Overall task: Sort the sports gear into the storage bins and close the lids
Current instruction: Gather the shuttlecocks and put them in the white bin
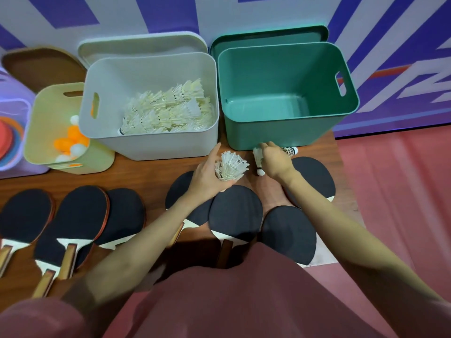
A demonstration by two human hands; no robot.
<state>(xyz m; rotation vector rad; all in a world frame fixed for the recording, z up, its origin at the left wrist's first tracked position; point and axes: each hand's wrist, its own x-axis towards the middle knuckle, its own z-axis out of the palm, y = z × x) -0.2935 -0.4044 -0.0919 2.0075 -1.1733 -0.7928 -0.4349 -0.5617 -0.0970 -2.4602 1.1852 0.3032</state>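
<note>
I see left hand (207, 176) cupping feathery shuttlecock bunch (230, 167); right hand (274, 159) pinching one shuttlecock (258, 158) near green bin (280, 132) front wall. Narrow wood table (136, 174) strip between bins, flat black paddles (235, 213).

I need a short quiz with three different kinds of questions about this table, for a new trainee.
1. True or false: the green bin already holds paddles.
2. Which bin holds the shuttlecocks? A) white bin B) green bin C) yellow bin
3. What does the left hand hold?

Key: 1. False, it is empty. 2. A. 3. A bunch of shuttlecocks; the right hand picks up another shuttlecock.
</note>
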